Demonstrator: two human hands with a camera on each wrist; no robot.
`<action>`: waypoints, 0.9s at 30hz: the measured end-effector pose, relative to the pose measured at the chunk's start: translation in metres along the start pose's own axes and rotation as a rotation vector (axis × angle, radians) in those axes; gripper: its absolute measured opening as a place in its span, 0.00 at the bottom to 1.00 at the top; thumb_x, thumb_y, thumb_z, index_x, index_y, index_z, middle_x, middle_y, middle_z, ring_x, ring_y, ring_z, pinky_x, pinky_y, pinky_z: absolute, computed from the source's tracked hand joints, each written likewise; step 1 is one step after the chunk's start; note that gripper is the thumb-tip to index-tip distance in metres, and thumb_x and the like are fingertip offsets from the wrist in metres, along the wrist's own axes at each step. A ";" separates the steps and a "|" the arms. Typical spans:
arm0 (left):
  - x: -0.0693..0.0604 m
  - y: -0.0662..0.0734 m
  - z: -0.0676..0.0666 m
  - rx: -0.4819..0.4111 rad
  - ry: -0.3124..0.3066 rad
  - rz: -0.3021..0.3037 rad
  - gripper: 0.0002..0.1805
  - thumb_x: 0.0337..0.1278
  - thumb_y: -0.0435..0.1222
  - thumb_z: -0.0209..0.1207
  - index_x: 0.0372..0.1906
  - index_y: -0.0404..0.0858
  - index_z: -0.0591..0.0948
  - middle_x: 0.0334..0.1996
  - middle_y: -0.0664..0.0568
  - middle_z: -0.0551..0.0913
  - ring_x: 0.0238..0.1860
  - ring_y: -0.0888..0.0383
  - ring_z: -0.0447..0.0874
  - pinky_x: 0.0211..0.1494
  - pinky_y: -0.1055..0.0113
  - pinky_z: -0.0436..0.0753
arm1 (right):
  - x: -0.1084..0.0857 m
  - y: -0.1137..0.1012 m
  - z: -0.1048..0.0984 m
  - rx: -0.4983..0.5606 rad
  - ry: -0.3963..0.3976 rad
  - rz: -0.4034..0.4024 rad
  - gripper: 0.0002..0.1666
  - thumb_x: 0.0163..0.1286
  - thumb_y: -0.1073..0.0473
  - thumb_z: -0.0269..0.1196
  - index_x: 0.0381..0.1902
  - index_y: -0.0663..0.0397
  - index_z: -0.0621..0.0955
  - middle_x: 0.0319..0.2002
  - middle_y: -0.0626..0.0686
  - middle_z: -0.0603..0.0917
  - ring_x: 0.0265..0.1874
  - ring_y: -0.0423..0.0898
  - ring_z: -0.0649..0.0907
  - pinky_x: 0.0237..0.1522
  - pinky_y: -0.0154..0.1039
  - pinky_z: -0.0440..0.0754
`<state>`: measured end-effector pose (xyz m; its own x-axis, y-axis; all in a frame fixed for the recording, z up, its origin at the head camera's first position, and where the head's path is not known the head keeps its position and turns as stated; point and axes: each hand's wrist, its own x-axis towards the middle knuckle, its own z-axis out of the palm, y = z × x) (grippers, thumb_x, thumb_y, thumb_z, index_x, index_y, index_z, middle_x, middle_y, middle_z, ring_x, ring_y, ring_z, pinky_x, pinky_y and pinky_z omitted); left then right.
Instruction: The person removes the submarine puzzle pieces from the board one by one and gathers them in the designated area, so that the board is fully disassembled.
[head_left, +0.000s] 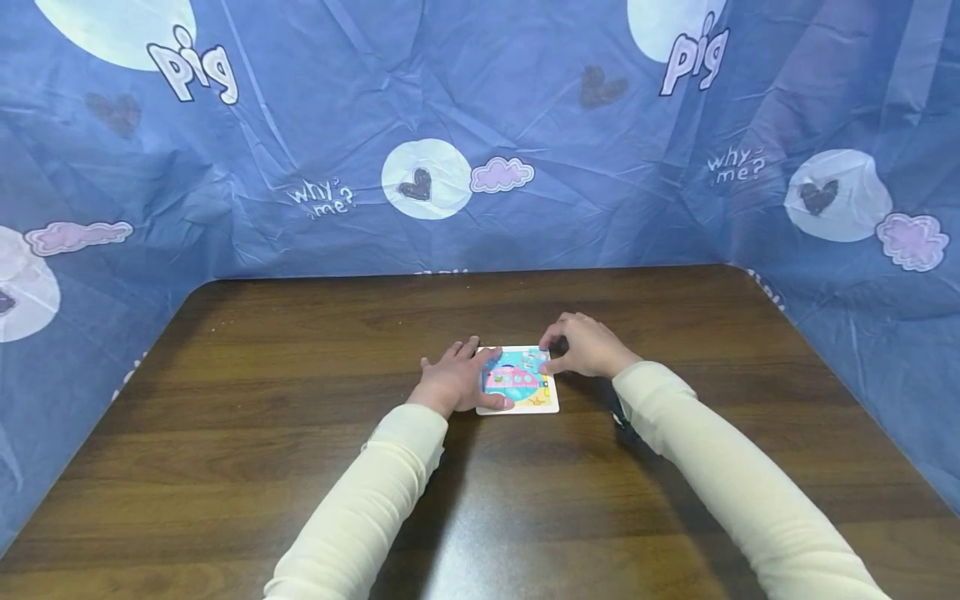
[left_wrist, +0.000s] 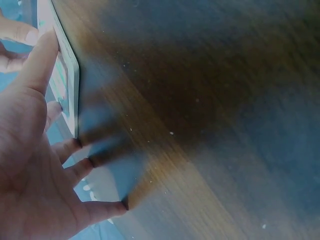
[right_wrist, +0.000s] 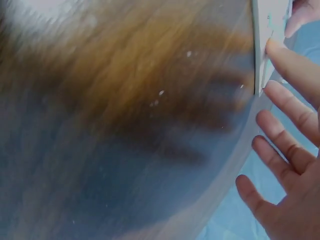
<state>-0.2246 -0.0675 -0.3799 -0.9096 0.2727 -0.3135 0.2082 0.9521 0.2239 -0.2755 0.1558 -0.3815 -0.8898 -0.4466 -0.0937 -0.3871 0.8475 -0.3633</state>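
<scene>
A small square picture board [head_left: 537,408] with a white border lies flat on the brown table; a pink submarine-like shape on teal is printed on it. My left hand [head_left: 453,381] is spread at its left side, thumb and index finger resting on the picture and the other fingers reaching past the edge onto the table. At the upper right corner is my right hand [head_left: 588,346], its thumb touching the picture and its index finger at the corner. The right wrist view shows the remaining fingers [right_wrist: 285,135] loosely extended off the board. Whether a separate piece lies under the right fingertips is hidden.
The wooden table [head_left: 300,433] has rounded far corners. A blue printed cloth [head_left: 480,100] hangs behind it and along both sides. Small pale specks [left_wrist: 171,133] dot the tabletop. Something dark [head_left: 622,421] shows under the right wrist.
</scene>
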 end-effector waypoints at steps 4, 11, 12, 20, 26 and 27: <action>0.002 0.000 0.001 0.003 -0.008 -0.006 0.49 0.58 0.63 0.65 0.81 0.56 0.59 0.82 0.47 0.50 0.80 0.45 0.48 0.72 0.29 0.54 | -0.001 0.000 0.000 0.058 0.004 0.018 0.19 0.59 0.52 0.77 0.46 0.52 0.88 0.49 0.55 0.83 0.55 0.57 0.79 0.62 0.57 0.73; 0.002 -0.002 0.003 -0.005 -0.002 -0.004 0.49 0.58 0.63 0.65 0.80 0.55 0.60 0.82 0.46 0.50 0.80 0.44 0.48 0.72 0.29 0.53 | -0.002 -0.003 0.003 0.069 0.019 0.037 0.17 0.59 0.53 0.77 0.45 0.51 0.89 0.48 0.55 0.84 0.55 0.58 0.79 0.63 0.58 0.71; 0.001 -0.002 0.003 -0.010 0.002 -0.003 0.49 0.57 0.63 0.66 0.80 0.55 0.60 0.82 0.46 0.50 0.80 0.44 0.48 0.72 0.29 0.53 | -0.002 -0.003 0.002 0.070 0.020 0.040 0.17 0.59 0.53 0.77 0.45 0.50 0.89 0.48 0.54 0.84 0.56 0.58 0.78 0.63 0.58 0.71; -0.002 -0.001 -0.001 -0.001 -0.009 -0.047 0.49 0.56 0.65 0.65 0.80 0.60 0.59 0.82 0.47 0.49 0.81 0.41 0.44 0.70 0.25 0.52 | -0.006 0.003 -0.007 0.082 0.061 0.035 0.20 0.59 0.52 0.78 0.48 0.49 0.89 0.49 0.55 0.85 0.54 0.57 0.79 0.59 0.58 0.72; -0.004 -0.004 -0.002 0.000 -0.010 -0.046 0.49 0.56 0.65 0.65 0.80 0.61 0.58 0.82 0.47 0.49 0.81 0.41 0.45 0.68 0.24 0.54 | -0.009 0.017 -0.017 0.104 0.058 0.029 0.19 0.61 0.54 0.77 0.49 0.52 0.88 0.51 0.57 0.83 0.56 0.59 0.77 0.61 0.61 0.69; -0.004 -0.005 -0.002 -0.002 -0.006 -0.042 0.49 0.56 0.65 0.65 0.80 0.61 0.59 0.82 0.47 0.49 0.80 0.41 0.45 0.68 0.24 0.54 | -0.009 0.020 -0.018 0.104 0.056 0.024 0.19 0.61 0.55 0.76 0.49 0.52 0.88 0.51 0.58 0.83 0.56 0.60 0.77 0.62 0.61 0.69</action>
<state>-0.2223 -0.0738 -0.3778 -0.9153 0.2334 -0.3281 0.1694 0.9624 0.2122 -0.2795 0.1822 -0.3710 -0.9118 -0.4072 -0.0528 -0.3408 0.8221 -0.4561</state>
